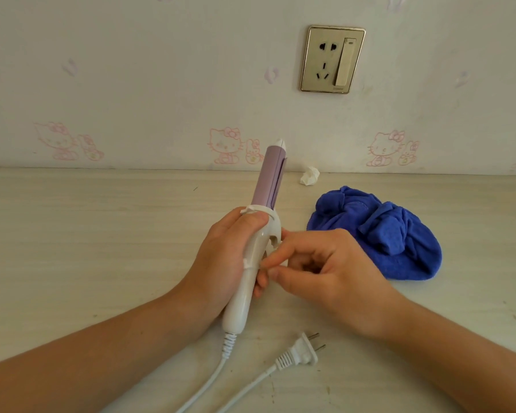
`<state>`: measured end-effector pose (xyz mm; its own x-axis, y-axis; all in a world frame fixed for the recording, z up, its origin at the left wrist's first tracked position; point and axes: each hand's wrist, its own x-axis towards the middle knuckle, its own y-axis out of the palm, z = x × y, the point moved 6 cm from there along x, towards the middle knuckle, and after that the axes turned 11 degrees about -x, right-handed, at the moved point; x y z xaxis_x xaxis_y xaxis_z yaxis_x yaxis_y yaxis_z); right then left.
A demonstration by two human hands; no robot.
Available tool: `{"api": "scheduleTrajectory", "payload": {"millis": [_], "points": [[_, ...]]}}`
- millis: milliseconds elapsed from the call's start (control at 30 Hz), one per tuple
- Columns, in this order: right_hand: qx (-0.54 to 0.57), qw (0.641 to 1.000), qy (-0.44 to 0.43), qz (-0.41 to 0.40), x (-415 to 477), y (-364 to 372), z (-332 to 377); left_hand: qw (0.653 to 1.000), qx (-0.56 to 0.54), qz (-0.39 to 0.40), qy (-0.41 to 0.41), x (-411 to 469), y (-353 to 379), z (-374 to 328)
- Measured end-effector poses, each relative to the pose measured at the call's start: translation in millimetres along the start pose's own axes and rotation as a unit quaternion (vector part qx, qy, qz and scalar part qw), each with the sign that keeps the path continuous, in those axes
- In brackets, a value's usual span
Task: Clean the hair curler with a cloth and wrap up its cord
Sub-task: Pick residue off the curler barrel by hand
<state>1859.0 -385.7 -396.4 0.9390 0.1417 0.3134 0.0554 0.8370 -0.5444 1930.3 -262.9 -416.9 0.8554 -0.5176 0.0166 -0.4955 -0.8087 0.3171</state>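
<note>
The hair curler (269, 177) has a lilac barrel and a white handle, and it points up and away from me over the table. My left hand (221, 257) grips the white handle, thumb near the collar. My right hand (319, 263) pinches at the clamp lever on the handle's right side with thumb and fingertips. The white cord (209, 386) leaves the handle's base and runs off the bottom edge. Its two-pin plug (301, 351) lies loose on the table near my right wrist. A crumpled blue cloth (379, 231) lies on the table to the right, untouched.
The pale wooden table (87, 234) meets a wall with pink cartoon wallpaper. A gold wall socket with a switch (332, 59) sits above. A small crumpled white tissue (309, 175) lies by the wall behind the cloth.
</note>
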Motion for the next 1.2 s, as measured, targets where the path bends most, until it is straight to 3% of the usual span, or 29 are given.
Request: {"api": "scheduleTrajectory", "payload": {"millis": [100,233,367,500,633,767,967,1200], "points": [[-0.026,0.998,0.016,-0.047,1.6,-6.3,-4.0,1.0,-0.005,0.0,-0.001,-0.3,0.8,-0.3],[-0.021,0.999,0.014,0.021,0.0,4.0,2.4,1.0,-0.005,-0.005,-0.005,0.2,0.8,0.0],[-0.028,1.0,0.002,0.0,1.8,-1.1,3.0,1.0,0.009,-0.006,0.005,0.1,0.5,1.9],[-0.013,0.997,-0.003,0.071,-4.3,10.4,7.3,1.0,0.006,-0.012,0.015,2.1,-1.3,2.7],[-0.043,0.999,-0.006,-0.004,-0.9,0.7,5.3,0.999,-0.001,-0.032,0.011,2.2,-5.2,3.3],[-0.009,0.998,0.012,0.063,-5.6,12.9,6.0,1.0,-0.008,-0.01,0.021,1.8,-1.4,1.2],[-0.045,0.99,0.02,-0.133,2.0,-23.9,-3.7,0.999,0.004,0.006,0.035,-0.1,-2.0,-0.6],[-0.025,0.99,0.026,-0.134,2.8,-23.2,-5.2,0.998,-0.042,0.028,0.032,1.8,0.8,-0.6]]}}
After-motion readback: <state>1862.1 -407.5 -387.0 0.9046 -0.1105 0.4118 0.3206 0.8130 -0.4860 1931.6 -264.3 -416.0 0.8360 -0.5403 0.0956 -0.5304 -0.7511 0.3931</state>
